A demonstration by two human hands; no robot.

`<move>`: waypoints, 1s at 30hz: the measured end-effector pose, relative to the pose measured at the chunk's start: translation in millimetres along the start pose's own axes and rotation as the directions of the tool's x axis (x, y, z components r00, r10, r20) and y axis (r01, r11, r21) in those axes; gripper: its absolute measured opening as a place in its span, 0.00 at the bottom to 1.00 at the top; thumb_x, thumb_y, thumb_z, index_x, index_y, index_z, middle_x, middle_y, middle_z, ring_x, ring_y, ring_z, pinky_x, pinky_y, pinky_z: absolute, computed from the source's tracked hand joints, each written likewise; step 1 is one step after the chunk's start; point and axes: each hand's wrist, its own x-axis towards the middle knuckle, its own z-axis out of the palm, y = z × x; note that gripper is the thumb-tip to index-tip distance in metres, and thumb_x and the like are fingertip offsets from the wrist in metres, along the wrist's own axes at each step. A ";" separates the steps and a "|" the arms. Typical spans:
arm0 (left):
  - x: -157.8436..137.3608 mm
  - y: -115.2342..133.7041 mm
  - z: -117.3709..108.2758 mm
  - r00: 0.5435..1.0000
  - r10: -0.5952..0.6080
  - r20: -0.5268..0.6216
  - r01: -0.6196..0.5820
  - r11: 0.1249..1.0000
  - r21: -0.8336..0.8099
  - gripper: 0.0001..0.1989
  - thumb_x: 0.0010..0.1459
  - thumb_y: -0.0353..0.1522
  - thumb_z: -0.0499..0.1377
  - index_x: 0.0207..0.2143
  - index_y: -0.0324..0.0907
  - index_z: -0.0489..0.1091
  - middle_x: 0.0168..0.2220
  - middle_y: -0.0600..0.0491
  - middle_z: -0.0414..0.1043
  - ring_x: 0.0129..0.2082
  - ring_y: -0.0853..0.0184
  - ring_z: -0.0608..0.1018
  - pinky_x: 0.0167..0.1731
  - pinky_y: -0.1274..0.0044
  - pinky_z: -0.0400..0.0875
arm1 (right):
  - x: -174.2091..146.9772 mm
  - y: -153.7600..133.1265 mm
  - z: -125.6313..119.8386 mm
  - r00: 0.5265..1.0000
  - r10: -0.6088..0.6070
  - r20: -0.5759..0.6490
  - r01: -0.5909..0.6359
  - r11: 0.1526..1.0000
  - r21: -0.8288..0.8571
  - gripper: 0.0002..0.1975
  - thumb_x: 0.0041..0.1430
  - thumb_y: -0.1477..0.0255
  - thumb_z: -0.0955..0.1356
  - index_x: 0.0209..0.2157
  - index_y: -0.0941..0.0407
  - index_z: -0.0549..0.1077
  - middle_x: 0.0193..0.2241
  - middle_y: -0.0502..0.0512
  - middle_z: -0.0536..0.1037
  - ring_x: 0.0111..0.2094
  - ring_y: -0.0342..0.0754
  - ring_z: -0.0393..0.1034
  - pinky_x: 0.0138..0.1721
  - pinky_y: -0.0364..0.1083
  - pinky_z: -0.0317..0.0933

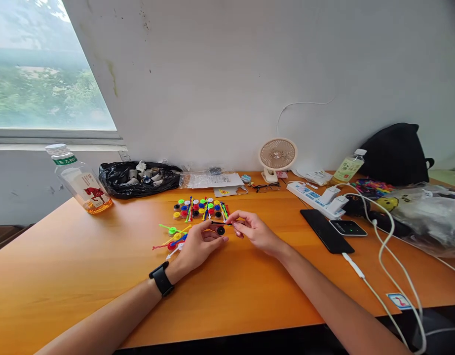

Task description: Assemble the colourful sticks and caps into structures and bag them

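Observation:
My left hand point(198, 245), with a black watch on its wrist, is closed around a small black round piece point(220, 230). My right hand point(251, 230) pinches a thin black arrow point(217, 223), held just above the round piece. I cannot tell whether the two touch. Beside my left hand lie several coloured spinners, round pieces with arrows on them, among them a green one point(172, 230) and a red one point(171, 245), partly hidden by the fingers. Behind the hands are rows of coloured round pieces point(196, 213) with bundles of loose arrows point(205, 210) between them.
A tilted-looking drink bottle point(83, 185) and a black plastic bag point(112, 182) are at left. A clip fan point(278, 155), glasses point(267, 187) and clear packaging point(208, 180) line the wall. At right are a power strip point(312, 199), a phone point(325, 230), cables and plastic bags point(431, 217).

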 end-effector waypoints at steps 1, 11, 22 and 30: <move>0.2 0.8 0.1 1.000 0.002 -0.005 -0.002 0.999 -0.038 0.23 0.55 0.40 0.73 0.50 0.41 0.75 0.42 0.48 0.81 0.37 0.64 0.82 0.38 0.75 0.77 | 0.3 1.8 4.0 1.000 -0.017 -0.012 0.017 1.000 0.008 0.12 0.65 0.61 0.71 0.43 0.54 0.78 0.35 0.51 0.71 0.29 0.42 0.64 0.33 0.45 0.59; -0.8 13.7 0.9 0.990 0.131 -0.044 -0.132 0.991 -0.020 0.18 0.61 0.41 0.69 0.49 0.40 0.78 0.49 0.46 0.81 0.48 0.59 0.83 0.51 0.70 0.78 | 1.1 4.1 15.5 0.982 -0.159 -0.098 0.149 0.983 -0.104 0.12 0.64 0.60 0.73 0.41 0.54 0.77 0.38 0.54 0.78 0.41 0.48 0.73 0.47 0.49 0.68; -6.3 18.8 -0.2 0.970 0.236 0.057 -0.241 0.962 0.128 0.13 0.67 0.37 0.62 0.50 0.41 0.77 0.49 0.46 0.80 0.45 0.61 0.83 0.50 0.69 0.78 | -4.1 0.3 18.5 0.953 -0.300 -0.051 0.276 0.922 -0.272 0.06 0.68 0.66 0.70 0.39 0.53 0.78 0.38 0.54 0.79 0.41 0.50 0.73 0.48 0.49 0.67; -7.1 20.6 0.6 0.951 0.308 0.040 -0.306 0.909 0.282 0.08 0.68 0.33 0.60 0.46 0.42 0.76 0.44 0.49 0.81 0.40 0.64 0.82 0.45 0.72 0.78 | -5.2 -3.2 18.8 0.940 -0.340 -0.033 0.314 0.898 -0.307 0.04 0.70 0.70 0.68 0.41 0.52 0.77 0.39 0.54 0.78 0.43 0.50 0.73 0.49 0.50 0.67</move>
